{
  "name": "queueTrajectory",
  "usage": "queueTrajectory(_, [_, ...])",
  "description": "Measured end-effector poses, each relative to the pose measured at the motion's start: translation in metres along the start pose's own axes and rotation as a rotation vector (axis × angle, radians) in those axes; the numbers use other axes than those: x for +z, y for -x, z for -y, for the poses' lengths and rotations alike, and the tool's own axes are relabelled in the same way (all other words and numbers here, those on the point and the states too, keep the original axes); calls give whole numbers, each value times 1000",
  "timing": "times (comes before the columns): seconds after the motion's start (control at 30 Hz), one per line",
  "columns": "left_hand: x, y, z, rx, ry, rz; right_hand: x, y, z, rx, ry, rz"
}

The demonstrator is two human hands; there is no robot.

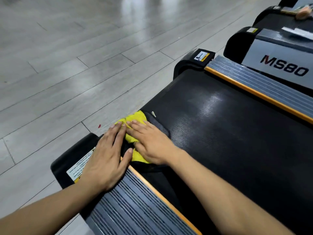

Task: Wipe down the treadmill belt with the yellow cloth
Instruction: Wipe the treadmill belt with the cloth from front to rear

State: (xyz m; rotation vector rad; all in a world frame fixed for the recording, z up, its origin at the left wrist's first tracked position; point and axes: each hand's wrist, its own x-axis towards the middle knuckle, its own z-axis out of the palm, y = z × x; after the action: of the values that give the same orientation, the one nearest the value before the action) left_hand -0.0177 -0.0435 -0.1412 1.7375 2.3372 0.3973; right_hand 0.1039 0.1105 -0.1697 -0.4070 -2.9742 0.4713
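Observation:
The yellow cloth lies bunched at the rear left corner of the black treadmill belt. My left hand lies flat with straight fingers over the belt's rear end cap, its fingertips on the cloth's left part. My right hand presses flat on the cloth from the right, fingers straight. Most of the cloth is hidden under both hands. A dark fold of fabric shows beside the cloth on the belt.
Ribbed grey side rails with orange trim run along the belt's near side and far side. A black end cap with a warning label sits at the near corner. A second treadmill marked MS80 stands to the right. Grey plank floor lies behind.

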Motion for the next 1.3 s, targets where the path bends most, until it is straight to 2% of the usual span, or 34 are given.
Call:
queueTrajectory(0.07, [-1, -1, 1, 2, -22, 7, -9, -6, -27, 23, 0, 2])
queueTrajectory(0.23, [-4, 0, 0, -25, -71, 39, -39, -34, -125, 529, 74, -138])
queueTrajectory(0.33, [-4, -2, -1, -36, -80, 37, -40, -39, -133, 605, 106, -131])
queueTrajectory(0.4, [-4, -2, -2, -39, -77, 18, -30, -37, -99, 493, 113, -135])
queueTrajectory(0.53, [-3, -3, -1, -16, -63, -15, 5, -14, 0, 65, 16, -31])
queueTrajectory(0.6, [-3, -3, -1, -22, -67, -8, 12, -4, 25, -28, 31, 1])
queueTrajectory(0.7, [-3, -3, 0, -15, -49, -15, 6, -4, 11, -28, 45, 4])
queueTrajectory(0.77, [-4, -3, 1, -14, -35, -12, 0, -4, -12, 110, 45, -38])
queueTrajectory(0.9, [-5, -2, 0, -32, -36, 40, -29, 26, -99, 631, 80, -179])
queueTrajectory(0.97, [-4, -4, 0, -15, -63, 84, -40, 47, -118, 733, 73, -168])
queueTrajectory(1.03, [-4, -5, 0, -6, -90, 108, -34, 59, -99, 698, 83, -177])
queueTrajectory(1.2, [-4, -6, 2, 0, -148, 124, -1, 90, 13, 293, 40, -62])
queueTrajectory(1.3, [-5, -7, -1, 3, -171, 151, 2, 107, 34, 188, 62, -40])
